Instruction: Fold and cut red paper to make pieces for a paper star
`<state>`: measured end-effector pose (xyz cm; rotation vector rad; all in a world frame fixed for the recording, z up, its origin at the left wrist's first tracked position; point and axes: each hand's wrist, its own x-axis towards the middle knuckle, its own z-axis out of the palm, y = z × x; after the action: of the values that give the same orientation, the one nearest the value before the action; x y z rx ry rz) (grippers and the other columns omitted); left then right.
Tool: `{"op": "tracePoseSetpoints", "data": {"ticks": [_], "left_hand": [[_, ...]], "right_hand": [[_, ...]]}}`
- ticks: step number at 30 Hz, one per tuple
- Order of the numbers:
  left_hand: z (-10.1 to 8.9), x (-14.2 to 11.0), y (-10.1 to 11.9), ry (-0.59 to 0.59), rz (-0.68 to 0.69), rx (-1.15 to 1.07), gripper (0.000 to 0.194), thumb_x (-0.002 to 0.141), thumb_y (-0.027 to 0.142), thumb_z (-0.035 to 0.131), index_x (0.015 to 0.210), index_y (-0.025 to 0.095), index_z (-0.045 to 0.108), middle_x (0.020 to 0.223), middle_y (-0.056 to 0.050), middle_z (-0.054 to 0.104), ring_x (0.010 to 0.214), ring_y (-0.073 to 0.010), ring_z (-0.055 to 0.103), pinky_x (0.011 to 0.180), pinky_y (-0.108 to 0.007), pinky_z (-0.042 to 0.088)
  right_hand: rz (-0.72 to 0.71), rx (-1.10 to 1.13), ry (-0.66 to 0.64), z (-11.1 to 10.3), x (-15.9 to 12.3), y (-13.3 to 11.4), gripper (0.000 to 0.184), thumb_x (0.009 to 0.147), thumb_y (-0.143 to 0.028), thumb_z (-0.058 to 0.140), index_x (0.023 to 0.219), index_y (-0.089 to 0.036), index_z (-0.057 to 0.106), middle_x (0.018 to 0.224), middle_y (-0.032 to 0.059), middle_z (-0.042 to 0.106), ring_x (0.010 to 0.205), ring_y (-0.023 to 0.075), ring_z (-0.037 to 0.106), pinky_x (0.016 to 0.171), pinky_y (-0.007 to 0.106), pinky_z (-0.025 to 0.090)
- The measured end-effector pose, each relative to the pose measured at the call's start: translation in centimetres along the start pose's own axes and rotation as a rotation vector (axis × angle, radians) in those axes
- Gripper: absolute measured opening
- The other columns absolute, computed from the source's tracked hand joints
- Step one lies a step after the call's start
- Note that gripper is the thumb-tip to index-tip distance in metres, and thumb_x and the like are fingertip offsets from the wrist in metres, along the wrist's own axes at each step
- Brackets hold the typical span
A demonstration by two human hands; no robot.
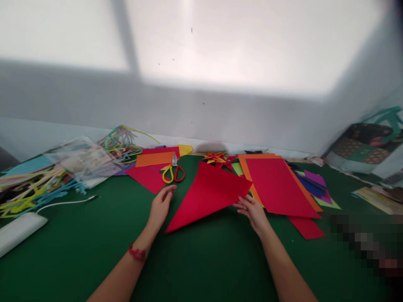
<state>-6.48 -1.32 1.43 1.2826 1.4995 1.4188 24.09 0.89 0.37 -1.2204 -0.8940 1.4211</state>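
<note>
A folded sheet of red paper [209,193] with slanted edges is tilted above the green table in front of me. At its right edge, my right hand [253,212] pinches it, thumb on top and some fingers beneath. My left hand [161,204], wearing a red bracelet on its wrist, is apart from the paper on its left side. Its fingers are loosely bent and hold nothing. Just beyond those fingertips lies a pair of scissors [174,170] with one yellow and one red handle, blades pointing away from me.
Orange and red paper pieces [154,159] lie behind the scissors. Folded paper stars [215,157] rest near the wall. Stacked red and orange sheets [280,184] are at right. Pipe cleaners [47,180] heap up at left near a white power strip [23,230]. A bag [362,147] stands far right.
</note>
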Motion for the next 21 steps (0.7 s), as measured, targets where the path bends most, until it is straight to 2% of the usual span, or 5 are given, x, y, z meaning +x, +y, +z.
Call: {"op": "tracePoseSetpoints", "data": {"ticks": [3,7,13,17,21], "left_hand": [[0.4,-1.4,1.2,0.161,0.321,0.406,0.030,0.081,0.028,0.043,0.108,0.019,0.051,0.109,-0.007,0.055,0.104,-0.0212,0.049,0.092,-0.038,0.034],[4.0,-4.9,2.3,-0.130,0.638,0.778,0.037,0.082,0.024,0.044,0.118,0.020,0.044,0.116,-0.009,0.051,0.101,-0.0221,0.049,0.085,-0.038,0.039],[8.7,-6.8,2.3,-0.376,0.746,1.048,0.048,0.082,0.010,0.037,0.128,0.015,0.030,0.129,-0.013,0.041,0.091,-0.0216,0.055,0.073,-0.034,0.047],[8.3,-6.1,1.9,-0.389,0.744,0.991,0.044,0.079,0.005,0.037,0.122,0.009,0.039,0.118,-0.016,0.051,0.098,-0.0223,0.054,0.077,-0.033,0.048],[7.2,-5.8,1.4,-0.307,0.804,0.850,0.042,0.080,0.003,0.035,0.120,0.010,0.041,0.112,-0.015,0.056,0.098,-0.0202,0.055,0.079,-0.032,0.050]], "right_hand": [[-0.004,0.087,0.096,1.1,0.1,1.0,0.024,0.064,-0.025,0.064,0.083,-0.017,0.052,0.077,0.0060,0.066,0.071,0.0222,0.066,0.056,0.028,0.054],[-0.049,0.168,0.104,3.4,-1.4,1.7,0.035,0.064,-0.024,0.064,0.093,-0.018,0.044,0.083,0.0061,0.064,0.070,0.0238,0.066,0.060,0.035,0.056],[0.027,0.144,0.041,6.6,-4.2,1.9,0.051,0.066,-0.023,0.060,0.112,-0.021,0.037,0.101,0.0094,0.061,0.073,0.0242,0.065,0.059,0.036,0.056],[0.087,0.124,-0.113,6.6,-4.7,0.4,0.047,0.068,-0.036,0.061,0.109,-0.020,0.045,0.104,0.0108,0.060,0.080,0.0251,0.063,0.058,0.035,0.055],[0.197,0.142,-0.285,4.5,-4.0,-1.5,0.046,0.077,-0.052,0.044,0.096,-0.013,0.056,0.084,0.0138,0.066,0.078,0.0254,0.064,0.058,0.035,0.053]]}}
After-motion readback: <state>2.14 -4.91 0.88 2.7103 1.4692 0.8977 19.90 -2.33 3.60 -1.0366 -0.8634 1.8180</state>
